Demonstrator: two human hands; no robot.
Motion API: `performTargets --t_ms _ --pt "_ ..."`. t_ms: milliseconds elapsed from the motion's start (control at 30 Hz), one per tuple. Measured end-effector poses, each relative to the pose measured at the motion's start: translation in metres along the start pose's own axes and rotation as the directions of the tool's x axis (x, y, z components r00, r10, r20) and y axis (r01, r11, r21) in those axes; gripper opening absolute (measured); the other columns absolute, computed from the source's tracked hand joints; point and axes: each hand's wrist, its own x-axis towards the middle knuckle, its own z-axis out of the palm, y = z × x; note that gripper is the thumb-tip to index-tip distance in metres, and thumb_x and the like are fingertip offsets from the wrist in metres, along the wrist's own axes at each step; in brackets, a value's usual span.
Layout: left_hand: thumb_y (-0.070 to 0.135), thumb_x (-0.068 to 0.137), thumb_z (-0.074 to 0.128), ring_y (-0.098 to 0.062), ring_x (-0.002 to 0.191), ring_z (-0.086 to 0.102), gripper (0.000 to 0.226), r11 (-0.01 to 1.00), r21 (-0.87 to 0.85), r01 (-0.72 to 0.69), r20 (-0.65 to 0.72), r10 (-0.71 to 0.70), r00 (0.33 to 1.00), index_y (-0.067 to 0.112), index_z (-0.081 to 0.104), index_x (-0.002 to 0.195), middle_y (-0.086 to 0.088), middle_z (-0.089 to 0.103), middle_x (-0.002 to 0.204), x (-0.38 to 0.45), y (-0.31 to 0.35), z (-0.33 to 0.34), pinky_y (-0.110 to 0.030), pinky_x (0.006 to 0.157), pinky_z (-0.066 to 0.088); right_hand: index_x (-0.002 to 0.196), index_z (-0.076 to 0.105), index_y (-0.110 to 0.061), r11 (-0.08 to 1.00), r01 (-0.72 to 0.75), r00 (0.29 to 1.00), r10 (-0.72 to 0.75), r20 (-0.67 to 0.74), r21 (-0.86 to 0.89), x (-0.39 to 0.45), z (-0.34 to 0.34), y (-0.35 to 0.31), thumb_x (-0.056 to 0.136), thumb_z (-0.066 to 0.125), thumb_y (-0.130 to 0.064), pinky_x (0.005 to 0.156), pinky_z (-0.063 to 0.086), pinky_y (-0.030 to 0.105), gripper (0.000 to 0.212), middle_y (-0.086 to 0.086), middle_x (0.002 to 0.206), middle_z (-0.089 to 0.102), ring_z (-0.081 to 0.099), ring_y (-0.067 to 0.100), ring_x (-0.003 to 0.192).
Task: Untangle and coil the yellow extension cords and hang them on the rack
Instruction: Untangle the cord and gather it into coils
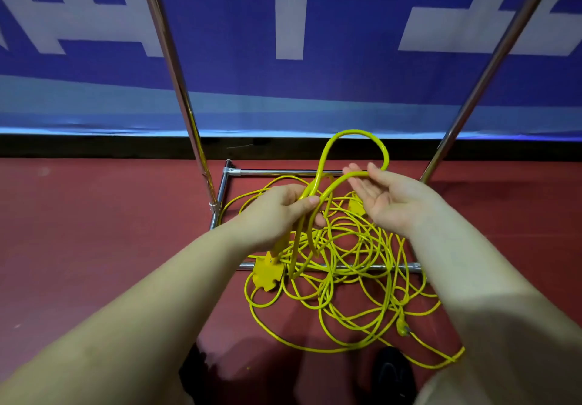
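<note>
In the head view, the yellow extension cords [340, 266] are judged light, limp and springy, with a smooth jacket likely to slip; a bunched run of strands, not a single loop, is best gripped. Most of the tangle is seen on the red floor [94, 231], spread across the base bars of the rack [185, 96] towards its right side. Several strands are clasped in the left hand [280, 212], a loop standing above it. The right hand [387, 196] is held open, palm up, with the loop's far end laid across its fingertips.
</note>
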Motion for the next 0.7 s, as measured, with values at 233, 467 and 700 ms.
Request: performTargets --t_ms 233,467,700 --pt "0.017 0.101 0.038 -0.007 0.054 0.066 0.022 0.918 -0.393 -0.056 -0.221 -0.036 0.975 0.011 0.052 0.086 0.001 0.064 0.062 0.008 0.004 -0.009 -0.015 0.039 0.044 0.094 0.06 -0.023 0.426 0.275 0.961 -0.127 0.244 -0.862 -0.006 0.0 0.015 0.087 0.059 -0.036 0.089 0.047 0.025 0.015 -0.006 0.094 0.068 0.064 0.012 0.093" --pt "0.017 0.102 0.038 -0.012 0.059 0.069 0.025 0.815 -0.57 -0.107 -0.326 -0.104 0.94 0.008 0.056 0.086 0.0 0.067 0.059 0.017 0.0 -0.027 -0.02 0.052 0.055 0.095 0.061 -0.018 0.145 0.402 0.915 -0.037 0.401 -0.904 -0.001 -0.008 0.038 0.084 0.066 -0.013 0.064 0.043 0.01 0.013 0.001 0.079 0.064 0.058 -0.002 0.063" --pt "0.02 0.101 0.041 -0.006 0.042 0.055 0.023 0.992 -0.091 0.083 -0.32 -0.108 0.941 0.006 0.057 0.095 -0.005 0.063 0.07 0.017 -0.014 -0.05 -0.018 0.044 0.045 0.078 0.061 -0.021 0.308 0.552 0.778 -0.524 0.346 -0.775 0.002 -0.011 0.01 0.083 0.067 -0.009 0.047 0.043 0.011 0.015 -0.007 0.063 0.059 0.054 -0.002 0.044"
